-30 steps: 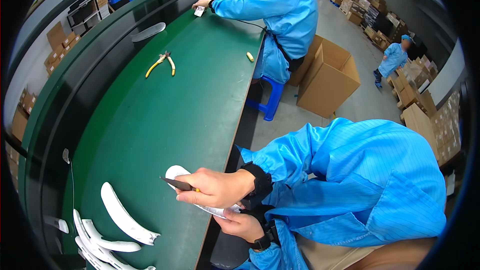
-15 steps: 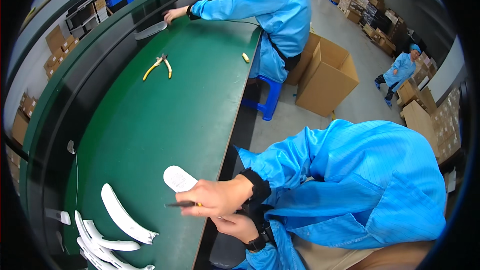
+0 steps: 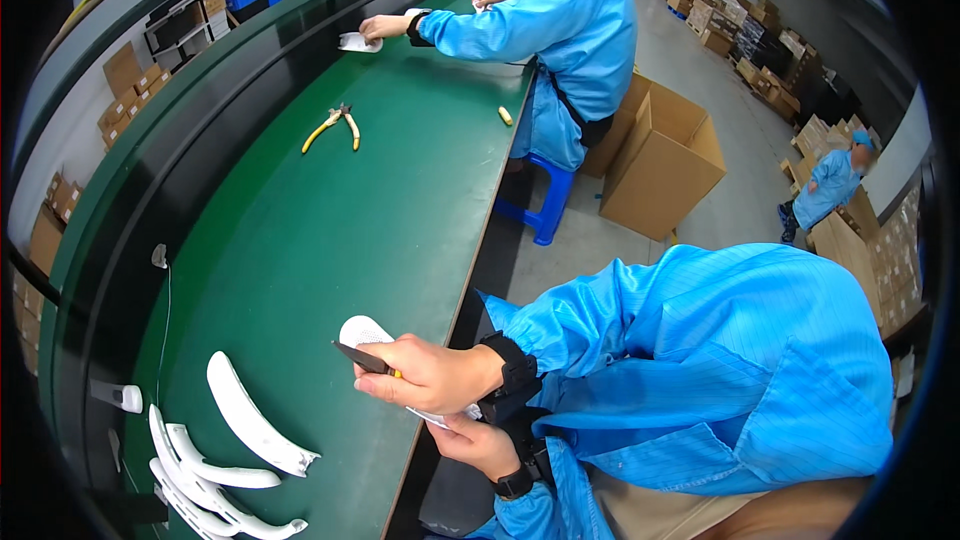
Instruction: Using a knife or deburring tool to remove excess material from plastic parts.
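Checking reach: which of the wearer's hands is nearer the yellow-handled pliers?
Right. The right hand, holding a dark pointed tool, is nearer the yellow-handled pliers, though apart from them; the left hand is farther, below the right one in the picture.

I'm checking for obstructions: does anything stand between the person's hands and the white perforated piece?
Nothing visible separates the left hand from the white perforated piece, whose near end it holds. The right hand, gripping a dark pointed tool, covers the piece's middle; anything hidden underneath cannot be seen.
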`<state>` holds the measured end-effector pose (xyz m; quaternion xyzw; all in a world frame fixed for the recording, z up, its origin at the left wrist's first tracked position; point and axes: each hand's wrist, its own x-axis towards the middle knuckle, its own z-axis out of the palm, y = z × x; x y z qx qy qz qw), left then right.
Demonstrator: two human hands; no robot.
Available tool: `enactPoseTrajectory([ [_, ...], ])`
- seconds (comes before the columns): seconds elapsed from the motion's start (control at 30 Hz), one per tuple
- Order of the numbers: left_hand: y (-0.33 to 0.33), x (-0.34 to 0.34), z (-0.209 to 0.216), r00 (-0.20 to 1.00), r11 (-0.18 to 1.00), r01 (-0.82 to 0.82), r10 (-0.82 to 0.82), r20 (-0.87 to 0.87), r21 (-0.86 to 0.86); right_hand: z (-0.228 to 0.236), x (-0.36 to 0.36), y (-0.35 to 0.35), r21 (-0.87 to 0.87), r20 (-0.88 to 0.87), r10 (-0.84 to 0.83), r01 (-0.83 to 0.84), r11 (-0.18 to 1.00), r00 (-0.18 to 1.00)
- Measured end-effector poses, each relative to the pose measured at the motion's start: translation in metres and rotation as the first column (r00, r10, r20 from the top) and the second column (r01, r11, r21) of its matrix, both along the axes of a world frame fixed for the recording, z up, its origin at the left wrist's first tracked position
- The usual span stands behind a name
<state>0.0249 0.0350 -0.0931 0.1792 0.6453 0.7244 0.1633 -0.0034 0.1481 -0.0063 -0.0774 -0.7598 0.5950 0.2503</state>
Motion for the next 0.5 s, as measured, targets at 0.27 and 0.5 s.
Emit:
enactPoseTrajectory([
  [0.27, -0.007, 0.001, -0.026, 0.996, 0.996, 0.083, -0.083, 0.011, -0.036, -0.004, 0.003, -0.008, 0.081, 0.001, 0.036, -0.036, 0.996, 0.999],
  [0.5, -0.011, -0.004, -0.028, 0.937, 0.972, 0.234, -0.223, -0.267, 0.007, -0.011, 0.001, -0.020, 0.115, 0.089, 0.103, -0.113, 0.987, 0.991],
])
